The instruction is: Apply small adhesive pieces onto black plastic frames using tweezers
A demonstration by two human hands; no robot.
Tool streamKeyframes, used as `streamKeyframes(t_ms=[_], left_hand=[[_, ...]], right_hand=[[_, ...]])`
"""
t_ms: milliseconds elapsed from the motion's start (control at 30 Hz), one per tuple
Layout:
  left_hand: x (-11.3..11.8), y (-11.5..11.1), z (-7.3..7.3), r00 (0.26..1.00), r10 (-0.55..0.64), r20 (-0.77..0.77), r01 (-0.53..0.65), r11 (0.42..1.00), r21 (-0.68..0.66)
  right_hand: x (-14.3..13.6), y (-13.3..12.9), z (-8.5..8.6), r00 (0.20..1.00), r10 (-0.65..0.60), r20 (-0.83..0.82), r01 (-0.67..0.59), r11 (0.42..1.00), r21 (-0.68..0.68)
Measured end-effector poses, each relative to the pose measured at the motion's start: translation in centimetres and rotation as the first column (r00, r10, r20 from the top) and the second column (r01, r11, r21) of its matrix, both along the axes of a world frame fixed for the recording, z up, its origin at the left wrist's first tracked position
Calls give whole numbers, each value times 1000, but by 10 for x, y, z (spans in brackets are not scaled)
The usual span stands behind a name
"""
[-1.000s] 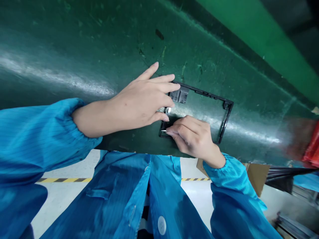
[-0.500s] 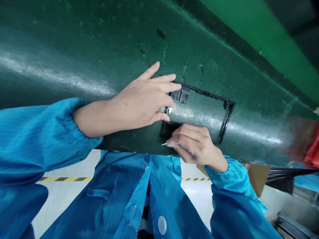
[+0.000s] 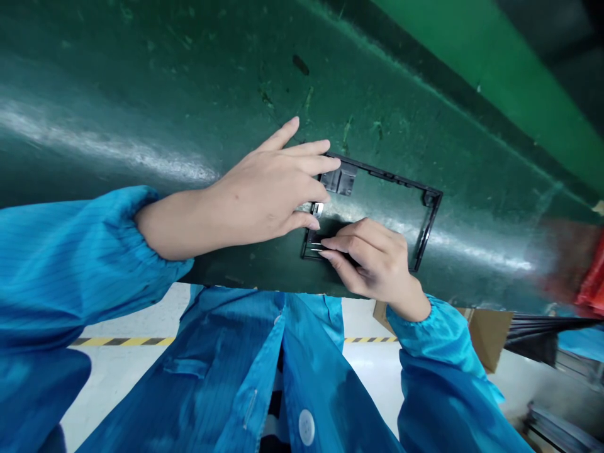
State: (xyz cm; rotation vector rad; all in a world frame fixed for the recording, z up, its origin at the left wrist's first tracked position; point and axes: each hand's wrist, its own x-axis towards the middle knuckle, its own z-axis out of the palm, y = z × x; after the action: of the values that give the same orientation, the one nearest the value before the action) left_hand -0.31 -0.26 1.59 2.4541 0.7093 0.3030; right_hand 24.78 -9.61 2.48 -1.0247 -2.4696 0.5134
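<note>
Black frame [image 3: 395, 178] lies flat near the front of a glossy, scuffed green bench [image 3: 189, 94].
The left hand [image 3: 274, 189] spreads over the frame's left side, seemingly bracing it; the right hand [image 3: 372, 258] curls at the near-left corner, apparently mid fine fingertip work that calls next for a light touch. Along the thin rim sit a dark blocky panel [image 3: 340, 178] and small silvery piece [image 3: 318, 210]; two pale slivers [image 3: 316, 244] show by the right thumb and forefinger, whether pinched I cannot tell.

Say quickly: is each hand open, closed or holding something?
Left hand: open, spread over one end of the black rectangular frame.
Right hand: closed, holding what look like thin tweezers.
</note>
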Motion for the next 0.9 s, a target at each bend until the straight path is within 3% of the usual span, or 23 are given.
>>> streamKeyframes(t_ms=[900], left_hand=[[0,0,-1,999,-20,-36,20,1000,2]], right_hand=[[-4,3,-2,997,46,63,-51,996,73]])
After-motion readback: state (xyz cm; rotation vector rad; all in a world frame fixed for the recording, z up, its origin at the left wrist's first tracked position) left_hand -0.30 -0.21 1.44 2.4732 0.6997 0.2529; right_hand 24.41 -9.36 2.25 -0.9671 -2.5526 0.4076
